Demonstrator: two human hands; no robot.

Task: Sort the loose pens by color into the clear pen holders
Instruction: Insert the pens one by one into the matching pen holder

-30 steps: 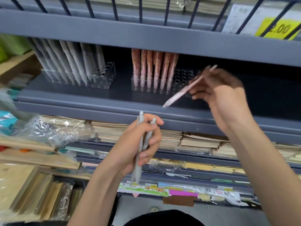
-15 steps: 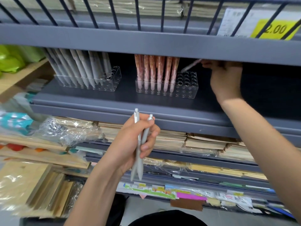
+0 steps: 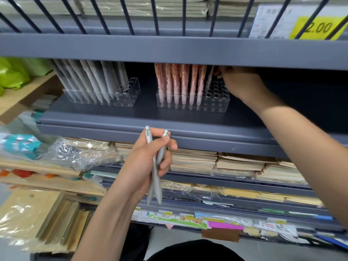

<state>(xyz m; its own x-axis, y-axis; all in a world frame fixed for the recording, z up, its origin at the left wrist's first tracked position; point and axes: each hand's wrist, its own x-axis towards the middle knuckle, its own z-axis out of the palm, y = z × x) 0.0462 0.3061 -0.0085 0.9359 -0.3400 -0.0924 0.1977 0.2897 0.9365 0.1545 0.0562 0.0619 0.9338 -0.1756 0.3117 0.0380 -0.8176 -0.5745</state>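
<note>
Right hand pinches pink pen upright over pink holder just below-left; left hand grips two grey pens, grey holder up-left.

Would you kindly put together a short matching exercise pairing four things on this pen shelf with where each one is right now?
Things:
1. two grey pens
2. pink pens
3. left holder
4. price tag

Places:
A. standing in the right holder
B. on the rail, upper right
C. in the left hand
D. on the shelf, full of grey pens

Pairs: 1-C, 2-A, 3-D, 4-B. The right hand reaches in at the right holder with one pink pen.
</note>
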